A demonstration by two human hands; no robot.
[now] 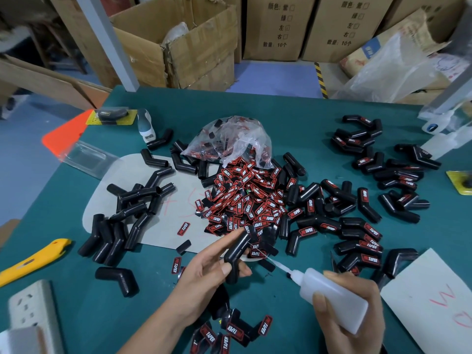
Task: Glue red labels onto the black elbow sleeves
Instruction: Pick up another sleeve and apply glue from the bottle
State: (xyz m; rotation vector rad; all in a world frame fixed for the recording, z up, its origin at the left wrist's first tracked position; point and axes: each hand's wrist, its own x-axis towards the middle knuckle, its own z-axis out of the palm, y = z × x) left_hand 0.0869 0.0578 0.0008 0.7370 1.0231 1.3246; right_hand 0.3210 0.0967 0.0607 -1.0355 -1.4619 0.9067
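My left hand (204, 273) grips a black elbow sleeve (236, 255) above the green table, index finger stretched along it. My right hand (350, 315) holds a white glue bottle (332, 295); its thin nozzle (277, 264) points at the sleeve's upper arm. A heap of red labels (245, 200) lies in the table's middle, spilling from a clear plastic bag (229, 139). Unlabelled sleeves (127, 213) are piled on the left. Labelled sleeves (362, 236) lie on the right.
A yellow utility knife (33, 261) and a power strip (30, 310) lie at the near left. White paper with red marks (439, 300) sits at the near right. A grey mat (158, 226) lies under the left pile. Cardboard boxes (199, 47) stand beyond the table.
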